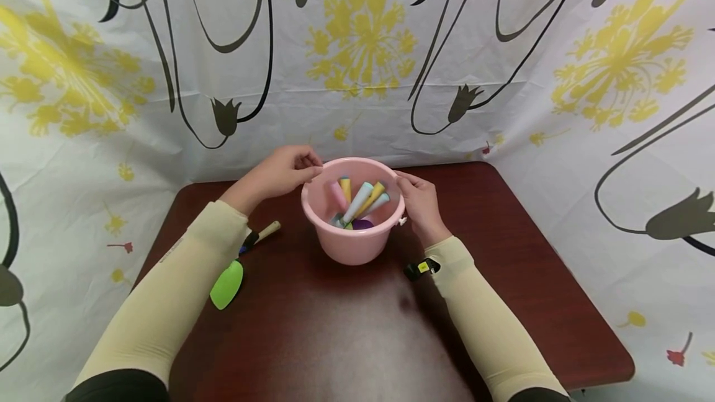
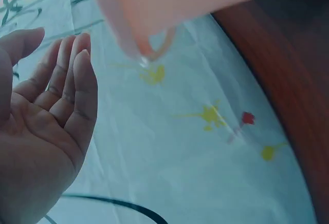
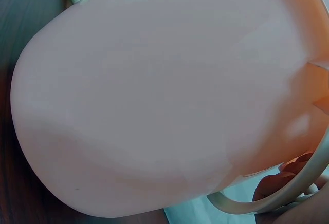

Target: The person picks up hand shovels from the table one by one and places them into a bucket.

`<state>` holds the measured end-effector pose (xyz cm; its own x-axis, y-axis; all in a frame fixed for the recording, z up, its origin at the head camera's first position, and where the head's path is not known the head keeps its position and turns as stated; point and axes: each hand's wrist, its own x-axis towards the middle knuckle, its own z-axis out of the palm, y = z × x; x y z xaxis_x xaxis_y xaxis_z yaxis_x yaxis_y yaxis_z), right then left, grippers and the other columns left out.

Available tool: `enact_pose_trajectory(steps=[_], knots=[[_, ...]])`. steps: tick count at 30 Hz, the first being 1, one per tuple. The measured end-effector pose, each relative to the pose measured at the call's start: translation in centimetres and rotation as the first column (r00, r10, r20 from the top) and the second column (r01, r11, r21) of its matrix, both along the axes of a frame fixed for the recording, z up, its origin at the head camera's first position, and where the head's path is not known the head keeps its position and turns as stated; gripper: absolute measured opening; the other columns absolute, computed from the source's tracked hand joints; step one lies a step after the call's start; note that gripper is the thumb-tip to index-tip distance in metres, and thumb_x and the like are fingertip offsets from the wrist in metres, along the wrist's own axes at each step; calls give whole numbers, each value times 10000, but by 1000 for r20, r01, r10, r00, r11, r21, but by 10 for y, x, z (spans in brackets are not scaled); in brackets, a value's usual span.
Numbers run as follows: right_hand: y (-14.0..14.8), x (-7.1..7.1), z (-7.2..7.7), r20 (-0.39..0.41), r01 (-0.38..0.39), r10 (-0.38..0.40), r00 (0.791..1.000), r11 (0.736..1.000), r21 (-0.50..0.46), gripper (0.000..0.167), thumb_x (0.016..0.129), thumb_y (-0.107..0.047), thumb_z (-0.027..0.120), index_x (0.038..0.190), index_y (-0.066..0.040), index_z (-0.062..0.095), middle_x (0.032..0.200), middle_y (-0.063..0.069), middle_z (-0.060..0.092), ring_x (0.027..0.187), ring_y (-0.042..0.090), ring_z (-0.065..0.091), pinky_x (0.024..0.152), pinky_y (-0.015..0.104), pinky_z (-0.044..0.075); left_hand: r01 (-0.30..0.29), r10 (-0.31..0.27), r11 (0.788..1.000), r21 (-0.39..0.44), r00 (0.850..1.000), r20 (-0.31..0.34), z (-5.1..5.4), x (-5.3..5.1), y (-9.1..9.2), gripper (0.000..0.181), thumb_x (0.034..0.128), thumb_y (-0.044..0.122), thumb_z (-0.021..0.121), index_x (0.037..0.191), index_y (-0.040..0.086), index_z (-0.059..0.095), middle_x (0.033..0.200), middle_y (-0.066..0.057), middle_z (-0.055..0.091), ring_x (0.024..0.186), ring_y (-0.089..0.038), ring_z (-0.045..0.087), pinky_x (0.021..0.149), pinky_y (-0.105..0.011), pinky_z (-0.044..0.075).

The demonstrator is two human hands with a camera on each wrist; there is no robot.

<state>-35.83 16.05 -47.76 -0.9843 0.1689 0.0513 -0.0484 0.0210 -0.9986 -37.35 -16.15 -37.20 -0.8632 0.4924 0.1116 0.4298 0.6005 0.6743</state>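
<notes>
A pink bucket (image 1: pixel 353 252) stands over the dark table, its mouth tipped towards me. Inside it lie several pastel tube-shaped pieces (image 1: pixel 357 201) in pink, yellow, white and light blue, with a purple piece (image 1: pixel 362 224) low among them. At the bucket's right rim, my right hand (image 1: pixel 422 203) pinches the edge. In the right wrist view its fingers (image 3: pixel 277 185) curl behind the pale handle (image 3: pixel 241 206). My left hand (image 1: pixel 282 172) is beside the left rim; the left wrist view shows the palm up, fingers loosely extended, apart from the bucket (image 2: pixel 195 0).
On the table (image 1: pixel 313 340), left of the bucket, a lime-green spatula head (image 1: pixel 228 284) and a cream handle (image 1: pixel 269 231) lie partly hidden by my left forearm. Patterned cloth (image 1: pixel 363 123) hangs behind the table and along both sides.
</notes>
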Motion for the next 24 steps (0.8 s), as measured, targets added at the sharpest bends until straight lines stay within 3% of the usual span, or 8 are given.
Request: enact_pose_trajectory(steps=[5, 11, 18, 24], knots=[[0, -1, -1, -2, 1, -1, 1000, 1000, -4, 325, 1081, -284, 680, 1342, -138, 809, 1251, 172, 784, 732, 184, 769, 505, 238, 559, -65, 62, 997, 51, 997, 51, -16, 7, -31, 208, 1122, 225, 674, 1195, 40, 734, 1096, -161, 730, 964, -279, 725, 858, -491, 602], [0, 0, -1, -9, -3, 3, 1000, 1000, 2, 337, 1088, -283, 677, 1358, -123, 800, 1271, 182, 778, 822, 220, 793, 543, 247, 586, -145, 143, 989, 29, 988, 64, -39, 17, -68, 247, 1134, 271, 665, 1226, 48, 718, 1069, -135, 723, 984, -286, 745, 907, -500, 615], [0, 0, -1, -19, -4, 4, 1000, 1000, 0, 335, 1087, -286, 683, 1354, -122, 803, 1265, 189, 778, 788, 201, 783, 541, 237, 579, -258, 260, 966, -36, 955, 141, -67, 29, -105, 358, 1140, 363, 647, 1294, 42, 686, 1157, -182, 735, 1082, -356, 739, 947, -538, 610], [0, -1, -1, -24, -1, 0, 1000, 1000, -6, 336, 1083, -286, 686, 1351, -121, 804, 1262, 183, 780, 810, 222, 785, 537, 238, 577, -328, 339, 940, -91, 928, 154, -93, 33, -127, 364, 1145, 369, 628, 1275, 36, 693, 1236, -226, 739, 1179, -438, 721, 984, -545, 589]])
